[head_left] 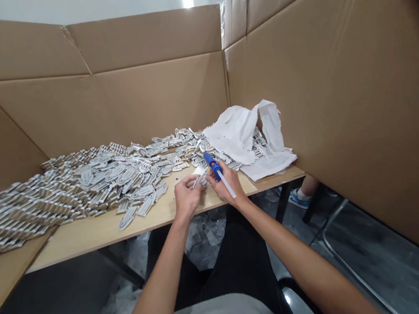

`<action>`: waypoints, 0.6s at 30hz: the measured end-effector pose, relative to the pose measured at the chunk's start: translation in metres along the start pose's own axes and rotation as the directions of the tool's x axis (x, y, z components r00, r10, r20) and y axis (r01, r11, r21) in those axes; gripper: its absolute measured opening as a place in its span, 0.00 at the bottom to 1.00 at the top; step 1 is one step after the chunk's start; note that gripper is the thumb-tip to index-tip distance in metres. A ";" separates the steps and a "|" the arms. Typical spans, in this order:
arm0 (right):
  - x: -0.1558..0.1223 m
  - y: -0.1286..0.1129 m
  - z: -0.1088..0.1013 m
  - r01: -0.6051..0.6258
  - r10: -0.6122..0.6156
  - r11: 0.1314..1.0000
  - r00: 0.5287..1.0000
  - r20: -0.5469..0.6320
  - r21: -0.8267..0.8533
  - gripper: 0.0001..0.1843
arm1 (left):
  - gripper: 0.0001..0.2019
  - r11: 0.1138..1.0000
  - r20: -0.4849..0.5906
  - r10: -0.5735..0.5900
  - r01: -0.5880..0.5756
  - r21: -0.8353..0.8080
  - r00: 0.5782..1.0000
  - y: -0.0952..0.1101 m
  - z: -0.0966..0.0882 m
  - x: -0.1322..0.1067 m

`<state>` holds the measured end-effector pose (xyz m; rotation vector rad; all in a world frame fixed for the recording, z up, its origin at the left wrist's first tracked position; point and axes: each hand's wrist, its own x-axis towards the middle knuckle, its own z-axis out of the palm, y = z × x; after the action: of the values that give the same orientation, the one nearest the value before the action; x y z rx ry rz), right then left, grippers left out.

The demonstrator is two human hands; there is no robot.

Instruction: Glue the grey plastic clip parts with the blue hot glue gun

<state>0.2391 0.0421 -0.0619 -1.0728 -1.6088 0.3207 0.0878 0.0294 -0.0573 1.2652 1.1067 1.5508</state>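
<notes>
My right hand (230, 189) is closed around a blue hot glue gun (211, 164), with a whitish glue stick (227, 183) jutting from its back end towards me. My left hand (187, 197) pinches a small flat grey-and-white cut-out piece (199, 179) just left of the glue gun. Both hands are close together over the front edge of the wooden table (97, 230). Fingers partly hide the held piece, and the gun's nozzle cannot be made out. Left of my left hand lies a loose heap of similar grey pieces (137, 179).
Neat overlapping rows of pieces (15, 214) cover the table's left side. Crumpled white paper (233, 132) lies over more pieces at the right. Cardboard walls (161, 79) enclose the back and sides. Clear plastic scraps (206, 234) lie below, and another person's shoe (299, 199) shows at the right.
</notes>
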 end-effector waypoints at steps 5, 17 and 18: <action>0.000 -0.002 -0.001 -0.045 0.046 0.999 0.998 -0.046 0.007 0.10 | 0.24 0.996 0.000 -0.035 0.035 -0.077 0.999 0.002 0.000 0.000; 0.003 0.000 -0.001 -0.077 0.077 0.990 0.997 0.011 0.116 0.16 | 0.30 0.994 -0.016 -0.027 0.025 -0.110 1.000 0.007 -0.005 -0.001; 0.002 -0.001 -0.002 -0.069 0.068 0.990 0.998 0.010 0.123 0.17 | 0.30 0.994 -0.033 -0.013 0.009 -0.113 0.999 0.006 -0.006 0.000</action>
<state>0.2404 0.0429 -0.0593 -1.0346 -1.5384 0.4636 0.0818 0.0273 -0.0521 1.1594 1.0300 1.6090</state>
